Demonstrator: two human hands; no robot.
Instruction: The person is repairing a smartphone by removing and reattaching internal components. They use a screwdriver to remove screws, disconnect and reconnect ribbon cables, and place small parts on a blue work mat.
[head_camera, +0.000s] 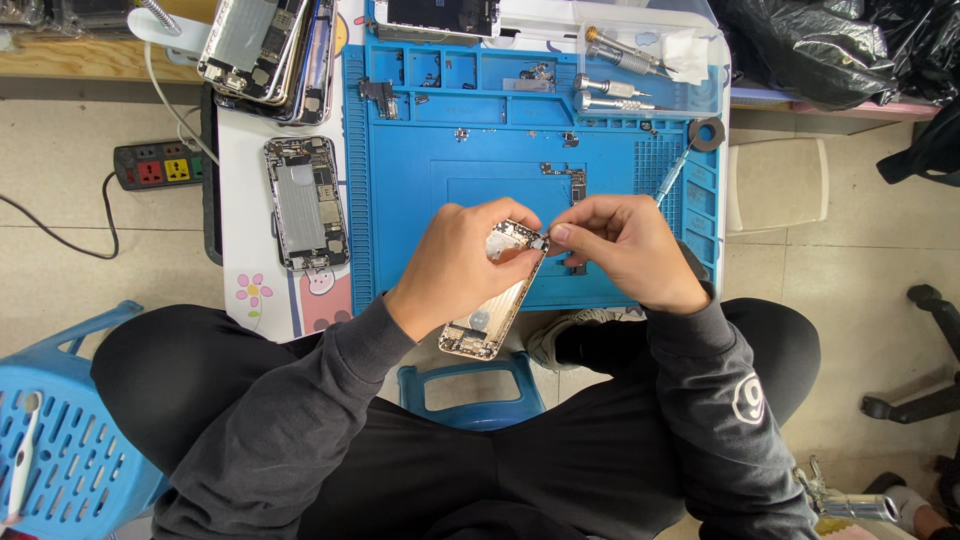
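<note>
My left hand (462, 262) grips an opened gold phone housing (492, 312), tilted over the near edge of a blue work mat (400, 230). The housing's top corner sits under my fingertips. My right hand (620, 248) pinches a tiny dark part at that top corner, thumb and forefinger together. Whether the part is free of the housing I cannot tell. Both hands meet in the middle of the view, above my lap.
A stripped phone body (304, 203) lies left of the mat, a stack of opened phones (268, 55) behind it. Screwdrivers (612, 92) and small parts sit along the mat's far side. A power strip (155, 164) is on the floor at left, a blue plastic stool (55, 440) at lower left.
</note>
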